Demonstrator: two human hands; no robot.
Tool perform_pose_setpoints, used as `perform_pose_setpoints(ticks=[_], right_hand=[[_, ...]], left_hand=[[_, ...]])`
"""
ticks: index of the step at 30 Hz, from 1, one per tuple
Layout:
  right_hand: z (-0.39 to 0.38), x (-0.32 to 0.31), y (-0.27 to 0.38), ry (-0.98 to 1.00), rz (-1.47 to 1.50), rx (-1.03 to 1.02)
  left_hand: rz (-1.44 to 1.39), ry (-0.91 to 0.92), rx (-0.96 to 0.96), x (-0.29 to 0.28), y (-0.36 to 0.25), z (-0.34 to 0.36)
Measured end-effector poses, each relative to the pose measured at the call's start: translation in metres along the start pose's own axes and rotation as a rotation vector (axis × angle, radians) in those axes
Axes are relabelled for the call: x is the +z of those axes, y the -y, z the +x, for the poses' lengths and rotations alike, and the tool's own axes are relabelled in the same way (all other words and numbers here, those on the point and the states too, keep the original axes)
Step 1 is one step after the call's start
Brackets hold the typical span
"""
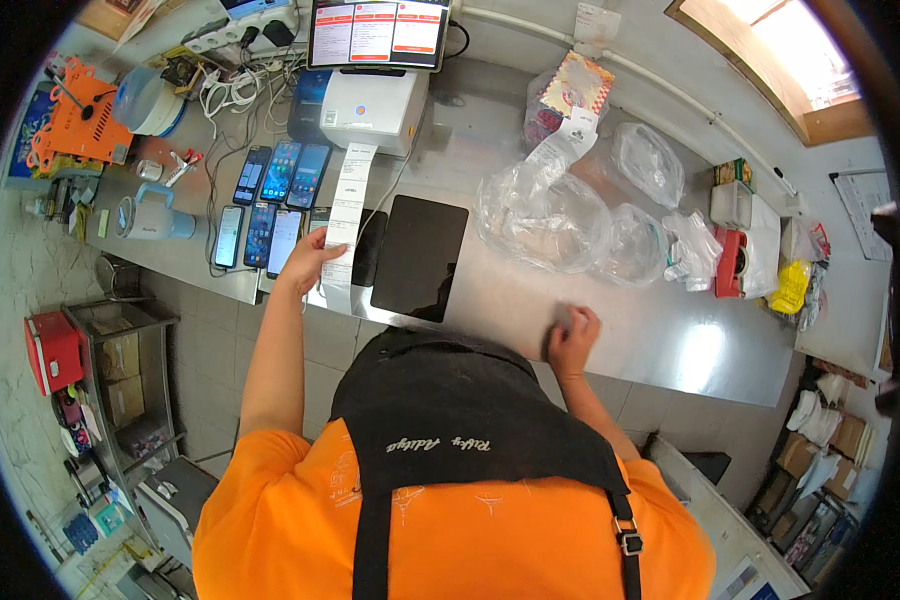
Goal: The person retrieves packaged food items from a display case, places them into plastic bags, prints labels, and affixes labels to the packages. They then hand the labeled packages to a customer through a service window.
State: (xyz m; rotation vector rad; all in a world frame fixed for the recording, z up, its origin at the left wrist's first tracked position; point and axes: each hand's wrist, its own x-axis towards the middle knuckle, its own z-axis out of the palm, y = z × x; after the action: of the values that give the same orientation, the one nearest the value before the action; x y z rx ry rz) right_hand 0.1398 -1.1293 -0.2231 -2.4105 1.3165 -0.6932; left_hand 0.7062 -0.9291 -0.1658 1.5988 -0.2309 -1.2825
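The person's left hand [310, 262] reaches out over the near edge of the steel desk [670, 340] and pinches the long strip of white receipt paper [345, 225] near its lower end, the grip closed on the paper between thumb and fingers. The strip hangs from the white receipt printer [375, 105], which stands toward the back of the desk below a screen [378, 32] showing red and white panels, and it trails down across the steel to the desk's front edge. The right hand [573, 335] rests on the desk further right, close to the near edge, curled into a loose fist around something small and grey; what it holds cannot be made out. Just right of the paper lies a flat black tablet [420, 255], screen dark. Left of the paper, two rows of smartphones [270, 205] lie side by side with cables running back to a power strip. Beyond the right hand sit several crumpled clear plastic bags [545, 215], and farther right a red and white dispenser [735, 262] and a yellow packet [792, 285]. A pale blue mug with a lid [155, 220] stands at the desk's left end. The person wears an orange shirt and a black apron.
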Motion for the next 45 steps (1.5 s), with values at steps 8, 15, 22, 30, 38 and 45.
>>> perform_pose_setpoints(ticks=[8,15,22,30,38,45], right_hand=[[0.111,0.075,0.191,0.29,0.452,-0.315],[0.205,0.183,0.318,0.269,0.749,0.066],[0.234,0.217,0.356,0.013,0.525,-0.005],[0.248,0.228,0.354,0.051,0.453,0.018],[0.26,0.231,0.351,0.074,0.485,0.049],[0.256,0.232,0.352,0.084,0.473,0.077]], left_hand=[[-0.014,0.095,0.078,-0.016,-0.039,0.077],[-0.053,0.3,-0.005,-0.007,-0.064,0.14],[-0.101,0.42,0.002,-0.007,-0.065,0.157],[-0.229,0.441,0.005,-0.001,-0.057,0.161],[-0.163,0.429,0.045,0.004,-0.058,0.166],[-0.099,0.371,0.097,0.007,-0.054,0.159]])
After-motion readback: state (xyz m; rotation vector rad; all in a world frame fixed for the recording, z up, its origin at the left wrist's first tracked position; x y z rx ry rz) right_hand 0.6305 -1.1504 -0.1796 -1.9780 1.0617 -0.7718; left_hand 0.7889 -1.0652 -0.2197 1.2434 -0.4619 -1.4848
